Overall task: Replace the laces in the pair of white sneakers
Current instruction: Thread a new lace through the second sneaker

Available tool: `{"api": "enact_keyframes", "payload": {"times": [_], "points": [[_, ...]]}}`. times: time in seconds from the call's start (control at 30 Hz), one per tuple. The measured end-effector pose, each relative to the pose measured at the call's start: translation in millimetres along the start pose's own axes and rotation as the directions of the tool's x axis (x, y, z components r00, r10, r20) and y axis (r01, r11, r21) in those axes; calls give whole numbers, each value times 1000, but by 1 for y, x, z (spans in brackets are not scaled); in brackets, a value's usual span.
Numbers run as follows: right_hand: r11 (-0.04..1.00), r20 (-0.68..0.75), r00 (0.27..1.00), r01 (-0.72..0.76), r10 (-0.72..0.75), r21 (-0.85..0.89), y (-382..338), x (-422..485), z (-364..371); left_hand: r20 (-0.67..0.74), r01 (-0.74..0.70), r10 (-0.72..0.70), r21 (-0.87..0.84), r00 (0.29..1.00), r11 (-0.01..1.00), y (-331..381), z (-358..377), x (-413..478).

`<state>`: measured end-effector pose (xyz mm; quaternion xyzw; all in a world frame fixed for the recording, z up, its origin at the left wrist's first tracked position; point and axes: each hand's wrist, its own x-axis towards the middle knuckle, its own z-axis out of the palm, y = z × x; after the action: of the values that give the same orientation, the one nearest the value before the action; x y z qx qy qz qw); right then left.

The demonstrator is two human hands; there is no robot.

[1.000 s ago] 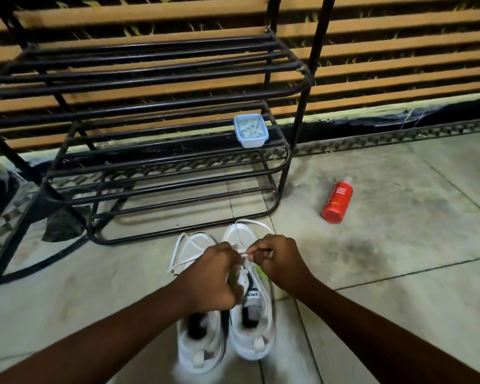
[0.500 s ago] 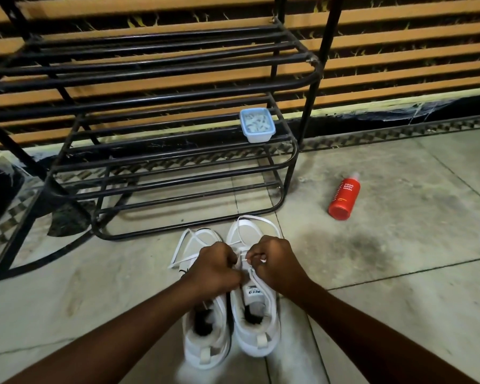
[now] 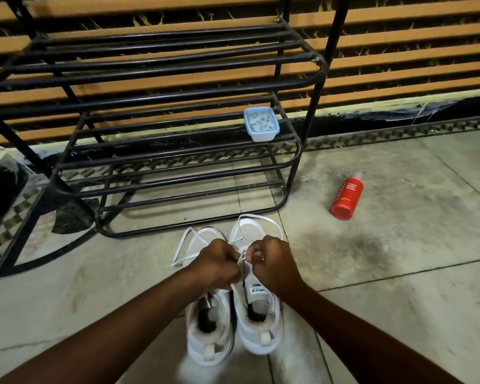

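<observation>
Two white sneakers stand side by side on the tiled floor, heels toward me: the left sneaker [image 3: 209, 333] and the right sneaker [image 3: 259, 322]. A white lace [image 3: 261, 218] loops past the right sneaker's toe, and another lace end [image 3: 185, 249] trails off the left one. My left hand [image 3: 215, 263] and my right hand [image 3: 272, 260] hover close together over the right sneaker's tongue. Each pinches the white lace between curled fingers. The eyelets under my hands are hidden.
A black metal shoe rack [image 3: 178, 151] stands just beyond the sneakers, with a small blue-lidded plastic box [image 3: 261, 127] on its middle shelf. A red foam body wash bottle [image 3: 347, 195] lies on the floor to the right. A slatted wall runs behind.
My hands have drawn closer together over the right sneaker, and the stretch of lace held taut between them a second ago is now short. The camera moved nearer.
</observation>
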<state>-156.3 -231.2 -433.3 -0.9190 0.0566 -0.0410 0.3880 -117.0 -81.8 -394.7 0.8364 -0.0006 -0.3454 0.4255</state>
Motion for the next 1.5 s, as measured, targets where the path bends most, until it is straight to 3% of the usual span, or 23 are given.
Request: {"api": "enact_keyframes", "payload": {"times": [0.13,0.3,0.4,0.47,0.6,0.83,1.03,1.13,1.3,1.5], "points": [[993,11,995,-96,97,-68,-5,-3,4,28,9,-8,-32,1000,999,-1,-1,0],[928,22,929,-371,370,43,-12,7,4,27,19,-17,-61,999,998,-2,-1,-1],[914,14,914,-405,405,20,-15,9,5,27,13,-12,-62,1000,998,-2,-1,-2],[926,20,926,-377,377,-10,-16,7,8,35,10,-8,-50,999,999,-2,-2,-3],[965,24,981,-186,193,-186,-13,0,12,55,13,-12,-14,998,1000,0,-1,-3],[991,-35,991,-124,126,53,-10,-3,8,-29,18,-21,-99,999,995,4,4,3],[987,-143,987,-45,67,153,-5,-5,7,-183,-96,158,308,970,946,7,10,9],[983,-133,991,7,18,186,4,-8,5,-125,-142,210,411,970,900,11,8,16],[959,-279,928,275,-248,62,29,-31,7,-41,-190,269,606,962,772,9,4,23],[953,-187,936,303,-299,-8,48,-46,15,-50,-254,455,774,889,581,7,-4,16]]}}
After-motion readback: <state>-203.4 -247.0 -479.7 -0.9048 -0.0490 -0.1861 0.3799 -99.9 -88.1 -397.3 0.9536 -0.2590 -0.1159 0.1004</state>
